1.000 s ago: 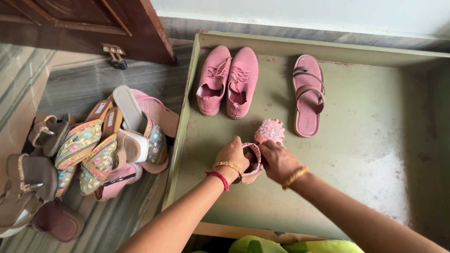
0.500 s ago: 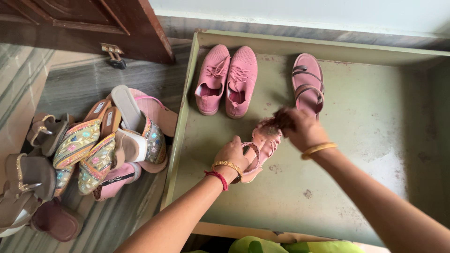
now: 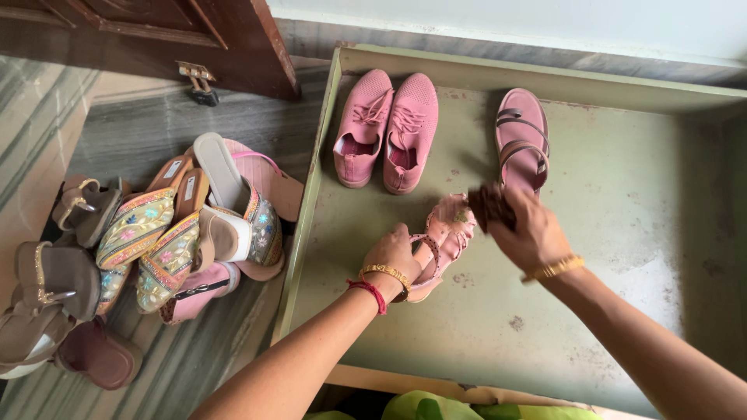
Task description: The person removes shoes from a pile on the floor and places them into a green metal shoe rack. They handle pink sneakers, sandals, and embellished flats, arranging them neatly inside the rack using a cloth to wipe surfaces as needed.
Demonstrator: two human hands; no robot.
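My left hand (image 3: 395, 257) grips the heel end of a small pink sandal (image 3: 447, 233) that lies on the green tray (image 3: 622, 257). My right hand (image 3: 529, 229) hovers over the sandal's toe and pinches a dark brown cloth (image 3: 489, 206), whose lower edge meets the sandal. Just beyond my right hand lies a mauve strappy sandal (image 3: 523, 136). A pair of pink lace-up sneakers (image 3: 387, 128) stands at the tray's far left.
A heap of mixed footwear (image 3: 156, 241), with embroidered flats, brown sandals and pink slippers, lies on the striped floor left of the tray. A dark wooden door (image 3: 171, 39) with a latch is at the top left. Green fabric (image 3: 436, 406) shows at the bottom edge.
My right hand has moved from beside my left hand up and right over the sandal's toe. The sandal now lies stretched out flat, and the dark cloth shows in my right fingers.
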